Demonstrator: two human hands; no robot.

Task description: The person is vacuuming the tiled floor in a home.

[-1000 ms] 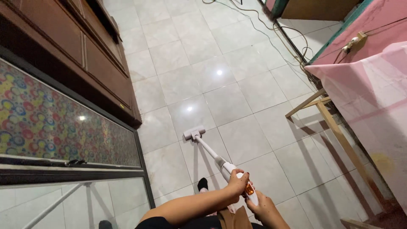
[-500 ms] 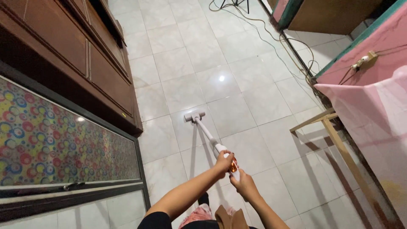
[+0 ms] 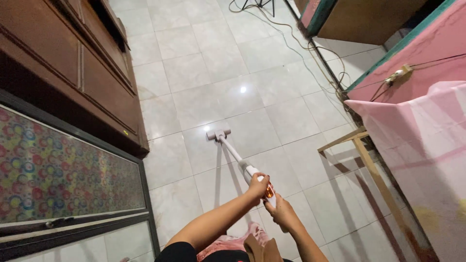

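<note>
Compared with half a second ago, the vacuum head point(image 3: 218, 134) lies a little farther out on the floor, and both arms are stretched forward more than one second ago. Both hands are closed around the upper part of the white stick vacuum point(image 3: 239, 159). The left hand point(image 3: 258, 185) grips the body of the vacuum from above, with fingers wrapped over it, just above an orange part point(image 3: 268, 192) that shows between the two hands. The right hand point(image 3: 280, 212) holds the handle end lower down, also closed tightly, very near to the left hand. The vacuum leans from the hands down toward the floor, and its flat head rests on the pale tiled floor point(image 3: 213, 63), near the middle of the view. To the left stands a dark brown wooden cabinet point(image 3: 63, 63), and below it a panel with a colourful circle pattern point(image 3: 58, 174). On the right there is a pink cloth point(image 3: 417, 140) over a wooden frame point(image 3: 361, 150). Some cables point(image 3: 310, 53) lie on the tiles at the far side.
</note>
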